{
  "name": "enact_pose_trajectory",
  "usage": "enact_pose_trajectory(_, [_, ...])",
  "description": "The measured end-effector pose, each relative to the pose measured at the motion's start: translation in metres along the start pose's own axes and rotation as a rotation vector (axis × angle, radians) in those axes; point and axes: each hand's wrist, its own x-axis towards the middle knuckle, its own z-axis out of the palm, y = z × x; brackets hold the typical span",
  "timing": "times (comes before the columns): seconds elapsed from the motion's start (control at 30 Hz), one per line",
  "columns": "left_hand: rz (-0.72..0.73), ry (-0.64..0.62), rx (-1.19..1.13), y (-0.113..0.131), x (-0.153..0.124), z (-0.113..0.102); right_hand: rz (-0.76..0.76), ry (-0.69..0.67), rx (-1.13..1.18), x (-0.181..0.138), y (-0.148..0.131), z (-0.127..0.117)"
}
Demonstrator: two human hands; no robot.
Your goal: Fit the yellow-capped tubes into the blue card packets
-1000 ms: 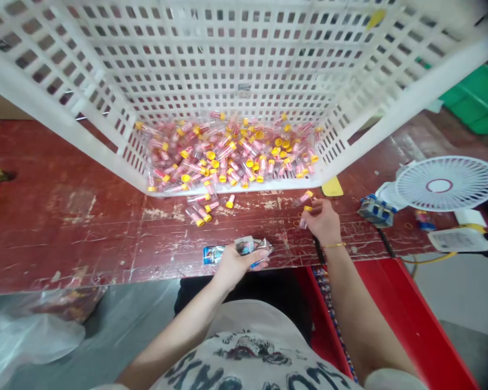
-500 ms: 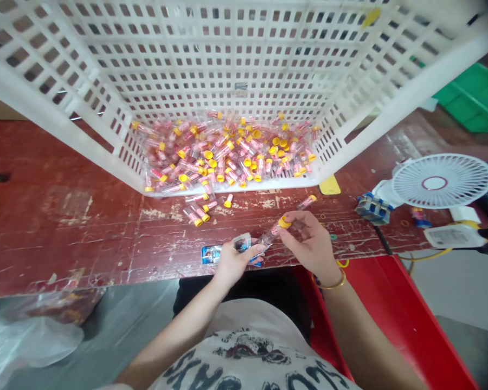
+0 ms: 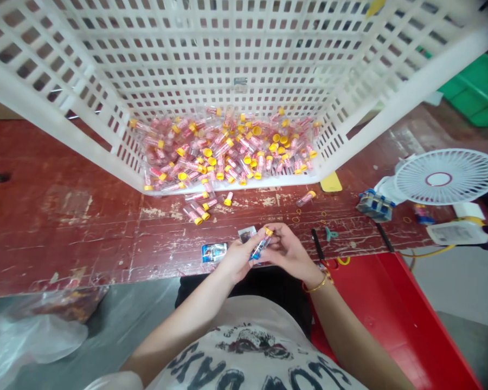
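A small clear tube with a yellow cap (image 3: pixel 261 246) is held at the table's front edge. Blue shows at its lower end. My left hand (image 3: pixel 236 259) is closed on the tube, its thumb along the side. Around the cap and the far side, the bent fingers of my right hand (image 3: pixel 291 253) also grip it. A small grey-and-white card (image 3: pixel 246 234) shows beside the left fingers; whether they hold it I cannot tell. Just left of my left hand lies a shiny blue printed packet (image 3: pixel 213 252). Some fingertips are hidden behind the tube.
A white lattice basket (image 3: pixel 236 187) lies ahead, with many yellow-capped tubes (image 3: pixel 211 157) inside. Several loose tubes (image 3: pixel 195 211) lie before it. At right are a white fan (image 3: pixel 443 176), strapped blue packs (image 3: pixel 376 205) and a green crate (image 3: pixel 477 89).
My right hand has come down and left, nearer my left hand. The tube has shifted down with it, and blue now shows at its lower end. The blue packet stays on the table.
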Motion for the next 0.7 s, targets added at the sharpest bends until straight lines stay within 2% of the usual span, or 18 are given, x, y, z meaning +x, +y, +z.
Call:
enact_pose_trajectory(0.07, [0.007,-0.009,0.013,0.001,0.001,0.005,-0.013,0.034,-0.099,-0.006,0.002,0.008])
enact_pose_trajectory(0.2, [0.031,-0.088,0.108,0.003,-0.002,0.005,-0.083,0.218,-0.214,-0.009,0.006,0.014])
enact_pose_trajectory(0.33, [0.062,-0.103,0.207,0.002,-0.006,-0.002,-0.126,0.189,-0.165,-0.009,0.004,0.012])
enact_pose_trajectory(0.7, [0.062,-0.083,0.180,-0.002,-0.009,0.002,-0.203,0.172,-0.140,-0.014,0.003,0.014])
